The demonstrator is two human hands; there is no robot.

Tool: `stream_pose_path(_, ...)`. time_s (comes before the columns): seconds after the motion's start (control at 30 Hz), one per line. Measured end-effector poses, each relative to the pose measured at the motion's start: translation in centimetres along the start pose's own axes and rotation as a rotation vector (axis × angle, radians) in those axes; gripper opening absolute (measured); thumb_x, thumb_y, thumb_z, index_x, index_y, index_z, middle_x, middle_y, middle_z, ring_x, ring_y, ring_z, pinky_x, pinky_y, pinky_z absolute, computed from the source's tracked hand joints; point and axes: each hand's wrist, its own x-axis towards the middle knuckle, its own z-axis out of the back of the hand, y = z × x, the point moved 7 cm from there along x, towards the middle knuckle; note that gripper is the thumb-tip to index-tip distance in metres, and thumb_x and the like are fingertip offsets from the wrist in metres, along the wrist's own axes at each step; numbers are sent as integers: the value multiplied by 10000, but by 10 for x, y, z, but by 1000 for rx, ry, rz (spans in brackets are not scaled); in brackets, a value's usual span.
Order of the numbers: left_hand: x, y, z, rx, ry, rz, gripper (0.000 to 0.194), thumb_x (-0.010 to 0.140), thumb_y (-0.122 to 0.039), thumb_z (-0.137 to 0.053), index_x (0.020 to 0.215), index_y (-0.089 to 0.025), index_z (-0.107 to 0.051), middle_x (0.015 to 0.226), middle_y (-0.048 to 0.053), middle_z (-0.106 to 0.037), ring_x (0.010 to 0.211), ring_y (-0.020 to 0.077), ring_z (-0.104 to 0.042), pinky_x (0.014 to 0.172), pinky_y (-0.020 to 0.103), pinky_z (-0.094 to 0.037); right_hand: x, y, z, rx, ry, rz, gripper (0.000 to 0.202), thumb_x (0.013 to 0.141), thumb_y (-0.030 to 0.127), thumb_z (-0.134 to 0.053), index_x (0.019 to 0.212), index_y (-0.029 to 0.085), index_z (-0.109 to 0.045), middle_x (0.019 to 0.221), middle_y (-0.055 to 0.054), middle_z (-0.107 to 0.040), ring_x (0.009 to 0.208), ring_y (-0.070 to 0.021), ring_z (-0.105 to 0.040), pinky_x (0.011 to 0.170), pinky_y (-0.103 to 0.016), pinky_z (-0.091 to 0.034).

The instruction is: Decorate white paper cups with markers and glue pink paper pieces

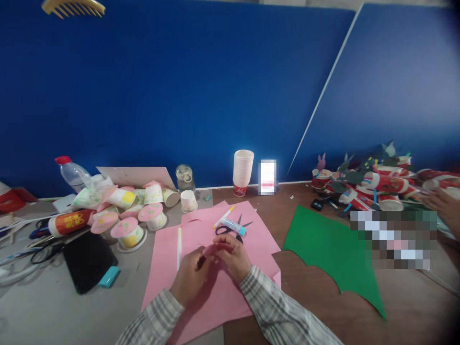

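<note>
Between my two hands is a small curved piece of pink paper [217, 247]. My left hand [192, 275] pinches its left end, and my right hand [234, 256] has its fingers closed on the right side. Both hands are above large pink sheets [212, 306] spread on the table. Just beyond my right hand lie black scissors [240, 231], partly covered by a glue stick [234, 226] with a blue cap. A white marker with a yellow end [224, 217] rests beside them. Another pale marker [179, 247] lies left of my hands.
Green paper [334, 249] with scalloped edge lies right. Decorated paper cups [127, 232], a black phone-like slab [89, 258] and a bottle [74, 173] are left. Stacked cups [243, 172] stand behind. Red cups [386, 184] pile up at right, near another person's hand [443, 203].
</note>
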Motion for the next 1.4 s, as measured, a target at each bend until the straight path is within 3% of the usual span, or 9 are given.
stream_pose_path(0.13, 0, -1, -1, 9, 8, -20, 74, 644, -240, -538, 660, -249, -610, 562, -32, -583, 489, 182, -532, 467, 285, -396, 1, 5, 3, -46, -27, 51, 164, 486, 65, -621, 512, 216, -680, 526, 30, -624, 489, -160, -534, 462, -240, -418)
stream_pose_path(0.33, 1, -9, 5, -40, -71, -60, 171, 599, -219, -540, 743, -253, -627, 624, -24, -536, 539, 185, -515, 508, 308, -427, 2, 6, 0, 0, 8, 112, 180, 447, 65, -675, 477, 241, -701, 662, 18, -616, 695, -206, -559, 642, -287, -447)
stream_pose_path(0.57, 2, -12, 10, -116, -116, -71, 181, 510, -155, -483, 588, -240, -622, 604, -9, -570, 598, 203, -547, 554, 315, -440, 0, -8, -7, 108, 54, 73, 257, 484, 92, -649, 681, 249, -697, 650, 31, -619, 602, -177, -560, 540, -248, -439)
stream_pose_path(0.73, 4, -6, 14, -73, -148, -58, 116, 514, -178, -484, 532, -236, -583, 558, -30, -533, 546, 184, -519, 508, 298, -418, -3, 1, -5, 71, 48, 137, 313, 484, 66, -651, 731, 254, -688, 702, 33, -603, 648, -176, -551, 594, -257, -440)
stream_pose_path(1.0, 4, -4, 14, -12, -184, -55, 102, 582, -273, -539, 488, -236, -523, 536, -52, -469, 491, 160, -462, 456, 285, -382, 0, 8, 6, -54, -23, 295, 179, 624, 175, -574, 646, 256, -733, 642, 11, -587, 637, -187, -538, 604, -289, -428)
stream_pose_path(1.3, 4, -8, 15, 142, -166, -38, 187, 598, -282, -526, 448, -243, -422, 478, -74, -414, 436, 143, -421, 421, 272, -327, -1, 14, 10, -145, -68, 354, 127, 648, 203, -601, 668, 244, -719, 639, 14, -615, 605, -178, -549, 580, -273, -427)
stream_pose_path(1.4, 4, -8, 13, 158, -152, -52, 235, 608, -331, -564, 460, -244, -402, 475, -86, -387, 432, 137, -405, 421, 268, -321, -2, 20, 15, -195, -140, 372, 137, 666, 219, -573, 629, 224, -705, 599, 10, -610, 602, -186, -548, 578, -276, -427)
